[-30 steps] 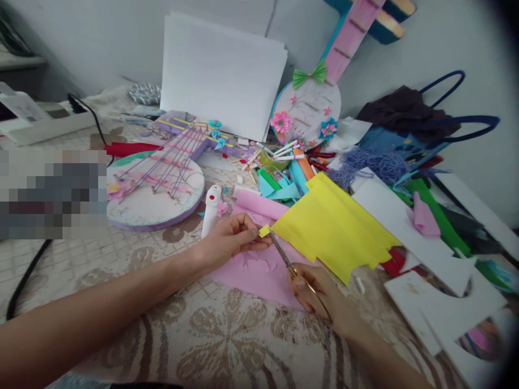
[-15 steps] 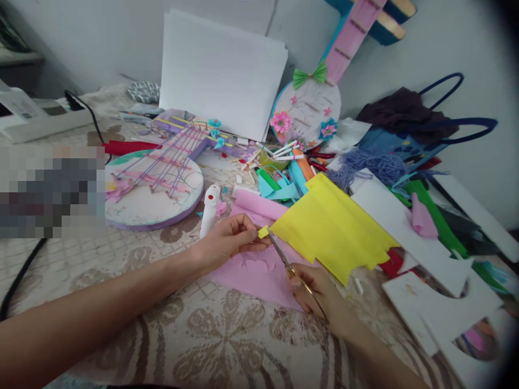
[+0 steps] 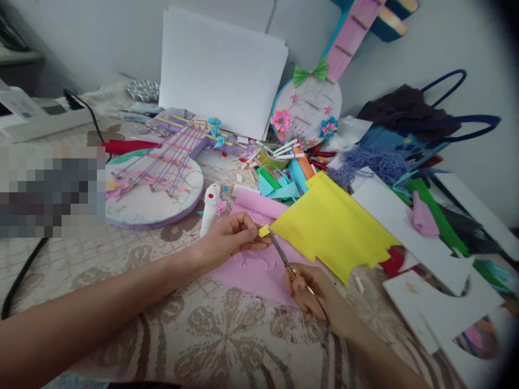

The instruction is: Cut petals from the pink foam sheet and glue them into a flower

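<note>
My left hand [image 3: 239, 233] pinches a small piece of yellow paper [image 3: 264, 231] between thumb and fingers. In my right hand [image 3: 310, 289] is a pair of scissors [image 3: 287, 261] with gold-coloured handles. The blade tips meet the edge of the small yellow piece. Under both hands lies a pink sheet [image 3: 247, 278] with cut-out shapes in it. A large yellow sheet [image 3: 336, 224] with notched edges lies just beyond my right hand. Close behind my left hand stands a white glue gun [image 3: 210, 208], its lower end hidden by the hand.
A paper-craft stringed instrument [image 3: 158, 189] lies at left; another decorated one [image 3: 306, 111] leans on the wall. White sheets [image 3: 223, 70] stand behind. At right are white board offcuts [image 3: 409, 227], purple yarn [image 3: 367, 167] and a blue bag [image 3: 421, 143]. A power strip [image 3: 44, 124] sits far left.
Almost nothing differs. Both hands, the scissors and the small yellow piece stay in nearly the same place; the view has shifted very slightly.
</note>
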### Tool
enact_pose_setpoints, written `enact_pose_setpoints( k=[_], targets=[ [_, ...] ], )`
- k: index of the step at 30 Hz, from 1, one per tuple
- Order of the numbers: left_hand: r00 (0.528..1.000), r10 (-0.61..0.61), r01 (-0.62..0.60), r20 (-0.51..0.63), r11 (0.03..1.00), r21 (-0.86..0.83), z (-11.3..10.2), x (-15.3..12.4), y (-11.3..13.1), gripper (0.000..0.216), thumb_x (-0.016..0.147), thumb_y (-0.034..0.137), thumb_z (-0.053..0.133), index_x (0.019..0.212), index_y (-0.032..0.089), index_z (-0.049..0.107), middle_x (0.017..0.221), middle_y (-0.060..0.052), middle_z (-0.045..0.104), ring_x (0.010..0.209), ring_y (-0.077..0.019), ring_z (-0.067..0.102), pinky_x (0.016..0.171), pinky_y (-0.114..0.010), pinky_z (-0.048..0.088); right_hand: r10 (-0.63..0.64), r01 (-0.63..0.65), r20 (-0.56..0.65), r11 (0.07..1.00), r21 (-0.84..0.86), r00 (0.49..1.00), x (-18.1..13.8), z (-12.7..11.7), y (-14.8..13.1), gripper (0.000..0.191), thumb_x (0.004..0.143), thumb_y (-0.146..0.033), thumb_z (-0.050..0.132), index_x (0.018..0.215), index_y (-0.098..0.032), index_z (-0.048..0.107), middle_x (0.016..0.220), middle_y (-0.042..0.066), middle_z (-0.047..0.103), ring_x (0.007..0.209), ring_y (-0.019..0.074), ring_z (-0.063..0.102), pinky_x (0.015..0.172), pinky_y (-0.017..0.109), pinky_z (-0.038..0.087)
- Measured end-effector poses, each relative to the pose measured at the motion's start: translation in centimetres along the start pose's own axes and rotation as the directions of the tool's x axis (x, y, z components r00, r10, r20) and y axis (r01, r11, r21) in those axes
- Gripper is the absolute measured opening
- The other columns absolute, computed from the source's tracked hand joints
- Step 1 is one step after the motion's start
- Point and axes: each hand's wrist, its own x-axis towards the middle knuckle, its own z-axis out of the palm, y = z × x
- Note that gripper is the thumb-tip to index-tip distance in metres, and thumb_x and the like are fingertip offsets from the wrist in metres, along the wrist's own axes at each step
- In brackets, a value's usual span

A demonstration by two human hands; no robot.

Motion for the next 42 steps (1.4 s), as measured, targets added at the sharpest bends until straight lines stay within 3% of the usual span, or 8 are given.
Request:
enact_pose_setpoints(
  k=[10,19,26,33,42],
  targets=[
    [0.999,0.001,-0.001,-0.036,1.0,0.013,0.2,-0.1,0.1,0.019,0.075,0.015,0.064,0.07,0.014,0.045,0.08,-0.004,0.067,0.078,-0.0133,0.065,0.081,-0.031,0.05,-0.068,0.054,-0.064,0.976,-0.209,0.996,0.4,-0.2,0.8,0.048,0.081,-0.06,0.041,0.057,-0.02,0.033,0.049,-0.005,0.031,0.045,0.0086,0.028,0.041,0.023,0.019],
    [0.999,0.018,-0.017,-0.031,1.0,0.016,0.1,-0.1,0.1,0.019,0.075,0.016,0.063,0.069,0.014,0.046,0.082,-0.005,0.067,0.08,-0.0139,0.065,0.081,-0.031,0.05,-0.005,-0.012,-0.102,0.986,-0.166,0.995,0.4,-0.1,1.2,0.041,0.081,-0.052,0.047,0.058,-0.02,0.037,0.045,-0.007,0.03,0.04,0.0075,0.026,0.039,0.021,0.017],
    [1.0,0.009,-0.009,-0.011,1.0,0.023,0.1,-0.1,0.1,0.018,0.077,0.016,0.062,0.071,0.014,0.045,0.082,-0.004,0.067,0.08,-0.0135,0.065,0.082,-0.03,0.05,-0.022,0.021,-0.01,0.997,-0.072,1.0,-0.1,0.2,-0.1,0.045,0.081,-0.061,0.041,0.063,-0.019,0.037,0.05,-0.006,0.034,0.043,0.0081,0.03,0.04,0.021,0.022],
    [1.0,0.014,-0.013,-0.025,1.0,0.021,0.1,-0.1,0.0,0.019,0.075,0.017,0.064,0.07,0.014,0.045,0.08,-0.004,0.067,0.078,-0.0137,0.066,0.08,-0.03,0.05,-0.049,0.04,-0.05,0.985,-0.165,0.998,0.2,0.0,0.4,0.05,0.079,-0.065,0.039,0.057,-0.02,0.034,0.047,-0.006,0.032,0.043,0.0081,0.03,0.04,0.022,0.022],
    [1.0,0.017,-0.016,-0.019,0.999,0.031,0.0,-0.1,0.0,0.016,0.078,0.015,0.06,0.07,0.014,0.046,0.082,-0.004,0.067,0.08,-0.0134,0.065,0.082,-0.031,0.05,-0.021,0.005,-0.08,0.98,-0.197,0.997,0.3,-0.1,1.2,0.043,0.082,-0.055,0.044,0.059,-0.019,0.036,0.046,-0.006,0.031,0.039,0.0077,0.029,0.039,0.021,0.018]
  ],
)
